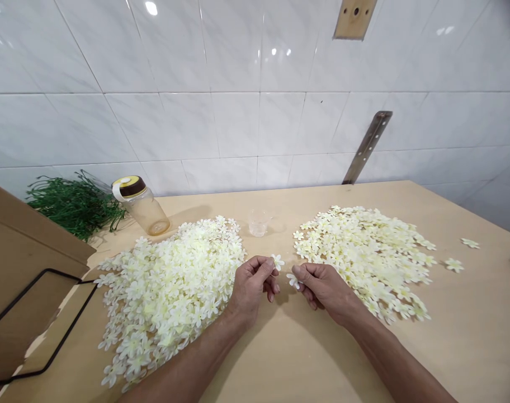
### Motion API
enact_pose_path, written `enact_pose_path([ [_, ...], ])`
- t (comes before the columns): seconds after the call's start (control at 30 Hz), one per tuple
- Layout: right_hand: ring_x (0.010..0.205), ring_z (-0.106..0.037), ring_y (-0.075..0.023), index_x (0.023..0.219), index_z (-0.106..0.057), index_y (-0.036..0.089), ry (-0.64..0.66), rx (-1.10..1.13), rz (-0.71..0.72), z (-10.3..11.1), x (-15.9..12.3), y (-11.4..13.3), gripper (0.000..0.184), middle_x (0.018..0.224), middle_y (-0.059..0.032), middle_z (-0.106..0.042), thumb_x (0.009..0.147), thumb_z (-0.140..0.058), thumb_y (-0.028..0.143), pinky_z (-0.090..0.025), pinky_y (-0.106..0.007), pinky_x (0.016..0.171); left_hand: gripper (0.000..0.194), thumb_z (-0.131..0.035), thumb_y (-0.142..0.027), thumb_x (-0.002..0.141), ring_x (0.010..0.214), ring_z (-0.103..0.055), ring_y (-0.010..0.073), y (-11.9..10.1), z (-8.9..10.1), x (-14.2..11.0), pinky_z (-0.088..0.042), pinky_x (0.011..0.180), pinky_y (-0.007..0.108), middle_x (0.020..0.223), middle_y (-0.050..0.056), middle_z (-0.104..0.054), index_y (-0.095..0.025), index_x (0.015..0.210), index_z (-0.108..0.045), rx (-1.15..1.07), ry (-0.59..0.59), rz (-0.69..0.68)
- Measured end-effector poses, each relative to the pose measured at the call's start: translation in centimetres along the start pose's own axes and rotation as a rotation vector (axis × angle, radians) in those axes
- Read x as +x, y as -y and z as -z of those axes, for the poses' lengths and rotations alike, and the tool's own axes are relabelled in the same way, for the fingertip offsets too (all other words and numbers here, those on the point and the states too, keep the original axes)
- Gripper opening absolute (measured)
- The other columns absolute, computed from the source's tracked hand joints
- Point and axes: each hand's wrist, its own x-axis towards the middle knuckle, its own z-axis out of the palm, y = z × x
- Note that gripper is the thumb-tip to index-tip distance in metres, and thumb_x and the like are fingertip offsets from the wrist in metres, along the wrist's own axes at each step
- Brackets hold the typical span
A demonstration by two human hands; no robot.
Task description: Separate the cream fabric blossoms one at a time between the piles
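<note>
In the head view, two heaps of artificial flowers lie on the bench: the left heap spreads from near the far edge toward the near side, and the right heap lies short of the far right corner. Keeping them on opposite sides probably holds the two lots apart and lets the hands meet between them. A clear cup stands near the far edge, between the heaps, presumably to be in reach of either hand. A bottle stands toward the far left corner, likely set back out of the arms' way.

The left hand has thumb and forefinger pinched on a white flower, its petals showing just beyond the tips, on their right. The right hand has its thumb and fingers closed on a second flower, whose petals stick out left and below the thumb tip. Such fingertip grips seem chosen to spare the thin petals. The two flowers are near each other, apart.
</note>
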Motion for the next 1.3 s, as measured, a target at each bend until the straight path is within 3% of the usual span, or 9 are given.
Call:
enact_pose_path([
  [0.13, 0.039, -0.040, -0.0072, 0.066, -0.063, 0.017, 0.024, -0.076, 0.051, -0.1, -0.3, 0.1, 0.045, 0.048, 0.0033, -0.050, 0.082, -0.060, 0.058, -0.034, -0.020, 0.039, 0.034, -0.071, -0.045, 0.074, 0.045, -0.052, 0.0084, -0.1, 0.0, -0.1, -0.035, 0.037, 0.019, 0.065, 0.001, -0.060, -0.014, 0.072, -0.057, -0.003, 0.004, 0.006],
  [0.2, 0.044, -0.044, -0.0071, 0.081, -0.071, 0.018, 0.103, -0.138, 0.114, -0.2, -0.6, 0.4, 0.040, 0.069, -0.0014, -0.063, 0.082, -0.060, 0.056, -0.038, -0.021, 0.040, 0.034, -0.069, -0.046, 0.076, 0.044, -0.050, 0.0085, -0.1, 0.0, -0.1, -0.036, 0.038, 0.019, 0.056, 0.000, -0.057, -0.013, 0.073, -0.058, 0.012, 0.023, 0.011],
  [0.27, 0.046, -0.045, -0.0069, 0.099, -0.073, 0.020, 0.149, -0.178, 0.147, -0.5, -0.7, 0.6, 0.039, 0.088, -0.0042, -0.067, 0.082, -0.061, 0.054, -0.039, -0.021, 0.039, 0.035, -0.067, -0.047, 0.077, 0.042, -0.049, 0.0085, 0.0, 0.0, 0.0, -0.036, 0.039, 0.019, 0.049, -0.001, -0.055, -0.013, 0.073, -0.059, 0.028, 0.037, 0.017],
  [0.4, 0.040, -0.040, -0.0072, 0.117, -0.065, 0.019, 0.021, -0.110, 0.114, -0.6, -0.7, 0.6, 0.049, 0.060, 0.0023, -0.055, 0.085, -0.058, 0.054, -0.035, -0.021, 0.038, 0.033, -0.069, -0.045, 0.076, 0.040, -0.049, 0.0085, 0.1, 0.1, 0.1, -0.035, 0.038, 0.018, 0.050, -0.001, -0.056, -0.014, 0.073, -0.059, 0.042, 0.029, 0.009],
  [0.47, 0.039, -0.040, -0.0076, 0.119, -0.062, 0.019, -0.008, -0.010, 0.105, -0.6, -0.5, 0.5, 0.051, 0.056, 0.0045, -0.050, 0.086, -0.055, 0.057, -0.034, -0.021, 0.038, 0.033, -0.069, -0.045, 0.077, 0.038, -0.048, 0.0079, 0.2, 0.1, 0.1, -0.035, 0.037, 0.018, 0.050, -0.001, -0.057, -0.014, 0.073, -0.059, 0.090, 0.045, 0.010],
  [0.6, 0.038, -0.039, -0.0067, 0.113, -0.064, 0.019, 0.053, 0.081, 0.048, -0.8, -0.4, 0.7, 0.050, 0.056, 0.0048, -0.050, 0.083, -0.058, 0.059, -0.032, -0.020, 0.036, 0.035, -0.067, -0.048, 0.078, 0.032, -0.043, 0.0063, 0.3, 0.2, 0.1, -0.034, 0.034, 0.018, 0.047, -0.002, -0.057, -0.014, 0.075, -0.059, 0.231, 0.078, 0.015],
  [0.9, 0.039, -0.034, -0.0051, 0.075, -0.064, 0.015, 0.062, 0.074, 0.060, -1.1, -0.3, 0.5, 0.040, 0.051, 0.0060, -0.043, 0.078, -0.066, 0.055, -0.029, -0.019, 0.036, 0.030, -0.068, -0.043, 0.078, 0.030, -0.043, 0.0070, 1.1, 0.3, 0.2, -0.036, 0.033, 0.018, 0.045, -0.004, -0.056, -0.015, 0.079, -0.057, 0.301, 0.055, -0.035],
  [1.3, 0.037, -0.033, -0.0052, 0.066, -0.056, 0.017, 0.012, 0.115, 0.074, -0.5, -0.1, -0.1, 0.042, 0.047, 0.0063, -0.043, 0.081, -0.064, 0.056, -0.028, -0.018, 0.035, 0.030, -0.060, -0.045, 0.084, 0.029, -0.041, 0.0073, 0.8, 0.2, 0.1, -0.034, 0.032, 0.018, 0.045, -0.004, -0.056, -0.016, 0.080, -0.054, 0.263, 0.053, -0.041],
])
